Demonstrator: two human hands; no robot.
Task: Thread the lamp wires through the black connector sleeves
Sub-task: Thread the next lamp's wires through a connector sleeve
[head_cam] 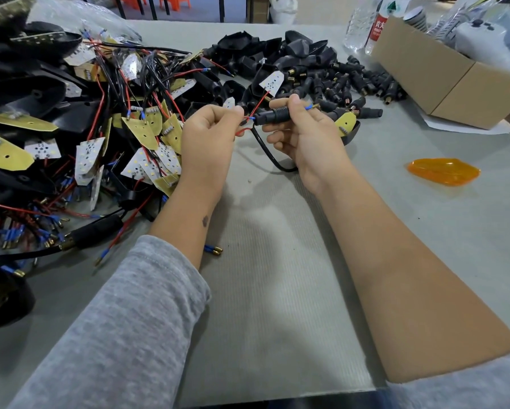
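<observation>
1. Black ribbed sleeve (273,116) sits mid-bench, raised off the surface, gripped in the right hand (304,134) with fingers curled round it.
2. Left hand (209,137) pinches the red wire (258,106) just left of the sleeve mouth; a blue-tipped end (309,107) already shows out the right side.
3. Step in hand looks like feeding the second lead. Keep the pinch close to the tip so the thin wire doesn't buckle, line it up with the bore, push straight, don't twist.
4. Hold the sleeve steady; watch the black cable (267,149) looping under the right hand doesn't drag it off axis.
5. Materials: sleeve is matte moulded rubber or plastic, ribbed; wires are thin, flexible and glossy, with blue crimp collars and brass pins.
6. Spare sleeves (351,84) heaped far right, stubby with brass ends. LED boards (141,131) piled left, flat and pointed, yellow or white faces, tangled in wire.
7. Bench (277,261) is grey with a fine ribbed texture. Amber lens (444,171), translucent, lies right.
</observation>
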